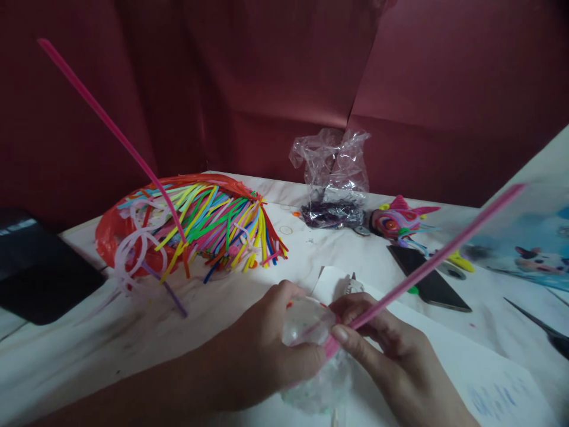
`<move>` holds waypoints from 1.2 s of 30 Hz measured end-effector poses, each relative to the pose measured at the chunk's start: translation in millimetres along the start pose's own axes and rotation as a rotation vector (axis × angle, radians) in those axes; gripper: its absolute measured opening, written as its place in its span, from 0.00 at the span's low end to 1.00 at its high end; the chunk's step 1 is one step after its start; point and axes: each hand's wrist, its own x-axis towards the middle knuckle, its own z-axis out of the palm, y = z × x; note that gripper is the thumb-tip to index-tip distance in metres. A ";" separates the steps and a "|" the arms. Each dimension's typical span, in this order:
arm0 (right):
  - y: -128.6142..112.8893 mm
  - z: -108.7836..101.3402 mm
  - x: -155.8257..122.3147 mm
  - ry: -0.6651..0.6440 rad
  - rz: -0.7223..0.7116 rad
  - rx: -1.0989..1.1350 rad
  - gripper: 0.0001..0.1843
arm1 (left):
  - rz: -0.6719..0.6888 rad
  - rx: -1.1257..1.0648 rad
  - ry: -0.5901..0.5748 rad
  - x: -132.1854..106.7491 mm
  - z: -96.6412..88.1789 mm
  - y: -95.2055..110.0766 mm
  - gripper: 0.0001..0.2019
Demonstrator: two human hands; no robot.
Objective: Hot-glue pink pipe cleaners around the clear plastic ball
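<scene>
Just in front of me, my left hand is closed around a clear, rounded plastic piece, which looks like a small bottle. Its lower part is blurred below my fingers. My right hand pinches a pink pipe cleaner between thumb and fingers, close against the plastic. One end of the pipe cleaner reaches the left thumb; the other sticks out up to the right. Under both hands lies a sheet of white paper, with a pointed white tool partly hidden behind the fingers.
At left, a red plastic bag holds many colored pipe cleaners, with a long pink one jutting upward. A clear bag, a pink lion-like figure, a phone and scissors lie beyond and right. A black object sits far left.
</scene>
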 end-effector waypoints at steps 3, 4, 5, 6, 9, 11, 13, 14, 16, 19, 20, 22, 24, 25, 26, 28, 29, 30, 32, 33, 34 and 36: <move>-2.6 2.5 -1.4 0.009 -0.022 -0.027 0.11 | -0.009 0.001 0.001 -0.8 0.7 0.5 0.17; -3.5 3.1 -1.6 0.012 -0.030 -0.033 0.10 | -0.014 0.008 -0.001 -0.9 1.0 0.2 0.17; -4.3 3.6 -1.8 0.015 -0.039 -0.038 0.10 | -0.014 0.011 -0.007 -0.8 1.3 -0.1 0.17; -4.8 3.9 -1.9 0.016 -0.047 -0.043 0.10 | -0.008 0.009 -0.019 -0.7 1.5 -0.5 0.17; -5.3 4.3 -1.8 0.018 -0.066 -0.059 0.09 | 0.012 -0.008 -0.034 -0.4 1.9 -1.4 0.17; -4.9 4.5 -1.4 0.024 -0.080 -0.070 0.08 | 0.007 -0.005 -0.034 -0.7 1.8 -2.0 0.17; -4.6 4.8 -1.2 0.029 -0.096 -0.081 0.07 | -0.013 0.037 -0.015 -1.4 1.9 -2.4 0.19; -4.7 5.0 -1.2 0.027 -0.104 -0.084 0.07 | -0.013 0.067 0.002 -1.8 2.0 -2.5 0.20; -5.4 5.1 -2.0 0.021 -0.113 -0.089 0.07 | 0.005 0.128 0.042 -2.6 2.5 -2.3 0.21; -6.5 4.9 -4.0 0.026 -0.119 -0.087 0.05 | 0.036 0.148 0.047 -3.1 3.7 -1.3 0.19; -6.6 4.8 -4.5 0.029 -0.124 -0.086 0.05 | 0.035 0.144 0.041 -3.0 4.0 -1.1 0.18; -6.4 4.6 -5.1 0.031 -0.130 -0.081 0.06 | 0.036 0.141 0.031 -2.8 4.7 -1.6 0.20; -6.1 4.8 -4.8 0.025 -0.127 -0.077 0.06 | 0.037 0.159 0.034 -2.3 5.3 -3.4 0.22; -6.1 5.0 -4.5 0.021 -0.122 -0.073 0.06 | 0.042 0.167 0.033 -2.0 5.5 -4.5 0.24; -6.2 5.3 -4.1 0.019 -0.118 -0.068 0.05 | 0.049 0.175 0.032 -1.6 5.7 -5.7 0.26; -6.9 5.8 -3.3 0.023 -0.111 -0.054 0.05 | 0.064 0.190 0.042 -0.7 5.8 -7.3 0.29; -7.3 6.1 -2.9 0.027 -0.104 -0.047 0.06 | 0.072 0.195 0.044 -0.3 5.7 -7.4 0.29; -7.6 6.2 -2.6 0.032 -0.099 -0.037 0.06 | 0.075 0.203 0.049 -0.1 5.5 -7.1 0.28; -7.8 6.5 -1.9 0.038 -0.085 -0.016 0.08 | 0.072 0.202 0.036 -0.1 4.5 -5.1 0.25; -7.7 6.5 -1.6 0.038 -0.077 -0.006 0.09 | 0.063 0.194 0.024 -0.3 3.8 -3.7 0.23; -7.5 6.6 -1.3 0.038 -0.072 0.004 0.09 | 0.050 0.183 0.007 -0.7 3.0 -2.3 0.22; -6.9 6.8 -0.5 0.040 -0.063 0.020 0.09 | 0.034 0.176 -0.007 -1.4 1.6 -0.3 0.21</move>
